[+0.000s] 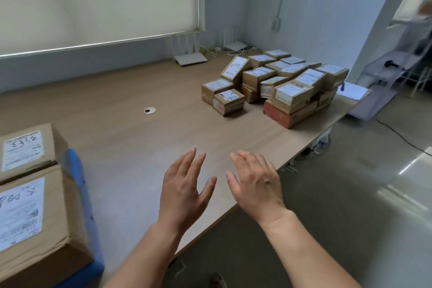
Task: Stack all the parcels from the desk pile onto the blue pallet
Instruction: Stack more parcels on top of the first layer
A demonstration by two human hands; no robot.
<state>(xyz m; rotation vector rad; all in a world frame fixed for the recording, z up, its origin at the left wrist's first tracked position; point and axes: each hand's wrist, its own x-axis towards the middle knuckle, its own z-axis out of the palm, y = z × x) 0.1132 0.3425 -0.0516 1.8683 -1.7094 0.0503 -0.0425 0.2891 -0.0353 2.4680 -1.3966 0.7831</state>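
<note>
A pile of several small brown parcels (pixel 275 84) with white labels sits at the far right end of the wooden desk (pixel 131 142). At the near left, two larger labelled cardboard parcels (pixel 35 213) rest on the blue pallet (pixel 80 192), whose edge shows beside them. My left hand (pixel 184 192) and my right hand (pixel 257 184) hover side by side over the desk's near edge, fingers straight and spread, holding nothing. Both hands are well short of the pile.
A round cable grommet (pixel 149 110) lies mid-desk. Two white flat devices (pixel 190 58) and cables sit by the back wall under a roller blind. A sheet of paper (pixel 353 91) lies at the desk's right end. A white rack (pixel 397 61) and shiny floor lie to the right.
</note>
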